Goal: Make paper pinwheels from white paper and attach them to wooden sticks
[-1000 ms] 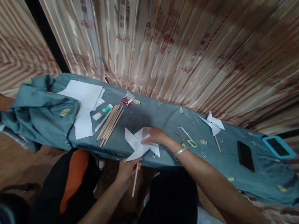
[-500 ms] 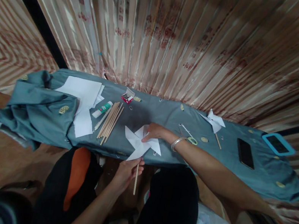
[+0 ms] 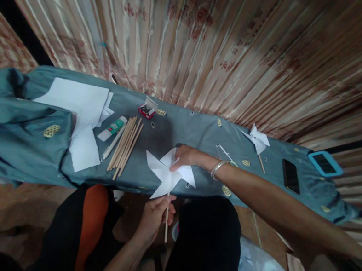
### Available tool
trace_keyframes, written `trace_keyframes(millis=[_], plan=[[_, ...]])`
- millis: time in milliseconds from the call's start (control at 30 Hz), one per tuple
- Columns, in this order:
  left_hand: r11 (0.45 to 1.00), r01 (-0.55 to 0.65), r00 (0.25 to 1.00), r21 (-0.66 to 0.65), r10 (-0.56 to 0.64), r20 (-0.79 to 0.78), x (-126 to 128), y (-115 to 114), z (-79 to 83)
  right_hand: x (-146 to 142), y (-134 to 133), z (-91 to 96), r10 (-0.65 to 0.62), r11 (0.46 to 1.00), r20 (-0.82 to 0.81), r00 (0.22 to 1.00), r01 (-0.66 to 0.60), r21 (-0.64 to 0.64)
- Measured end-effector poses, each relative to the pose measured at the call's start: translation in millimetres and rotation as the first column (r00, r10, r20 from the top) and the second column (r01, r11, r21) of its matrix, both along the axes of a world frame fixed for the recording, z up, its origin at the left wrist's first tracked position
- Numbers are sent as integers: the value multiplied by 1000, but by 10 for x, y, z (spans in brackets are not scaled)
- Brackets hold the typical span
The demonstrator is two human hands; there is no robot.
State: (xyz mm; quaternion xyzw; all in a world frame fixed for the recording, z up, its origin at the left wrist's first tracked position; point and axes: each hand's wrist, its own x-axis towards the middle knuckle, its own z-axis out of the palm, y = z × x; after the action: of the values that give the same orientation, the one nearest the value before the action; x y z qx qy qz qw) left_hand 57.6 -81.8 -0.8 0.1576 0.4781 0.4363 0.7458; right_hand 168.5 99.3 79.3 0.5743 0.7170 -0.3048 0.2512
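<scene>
A white paper pinwheel (image 3: pixel 168 173) lies at the front edge of the narrow table draped in blue-grey cloth (image 3: pixel 202 134). My right hand (image 3: pixel 186 156) reaches in from the right, a metal bangle on its wrist, fingers pinched at the pinwheel's centre. Below the table edge, my left hand (image 3: pixel 155 212) is closed around a thin wooden stick (image 3: pixel 167 219) that runs up behind the pinwheel.
Left of the pinwheel lie several wooden sticks (image 3: pixel 125 144), a glue stick (image 3: pixel 112 128), white paper sheets (image 3: pixel 78 103) and a small red pin box (image 3: pixel 146 110). To the right are a second pinwheel (image 3: pixel 257 139), a black phone (image 3: pixel 290 176) and a blue-cased device (image 3: pixel 325 163). Corrugated metal wall behind.
The view has shifted, so the table sits further left in frame. My left hand has dropped slightly lower on the stick. My right hand stays pinched on the pinwheel's centre.
</scene>
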Motion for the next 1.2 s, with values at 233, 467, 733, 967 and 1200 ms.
trace_keyframes(millis=[233,467,733,967,1200], plan=[[1000,-4,999,-31,5,41,32,-25,-52,-28,3,60,-16,999,29,999,17,-42],[999,-23,997,-26,25,67,81,-39,-66,-20,-10,45,-17,999,25,1000,18,-38],[998,-53,994,-19,55,99,133,-36,-87,-52,-32,89,-13,999,30,999,15,-49],[998,-38,997,-44,40,60,4,-2,16,-94,-14,127,-2,997,32,999,5,-76],[997,52,998,-53,-53,-29,-207,70,38,-79,16,69,-16,997,40,999,18,-69]])
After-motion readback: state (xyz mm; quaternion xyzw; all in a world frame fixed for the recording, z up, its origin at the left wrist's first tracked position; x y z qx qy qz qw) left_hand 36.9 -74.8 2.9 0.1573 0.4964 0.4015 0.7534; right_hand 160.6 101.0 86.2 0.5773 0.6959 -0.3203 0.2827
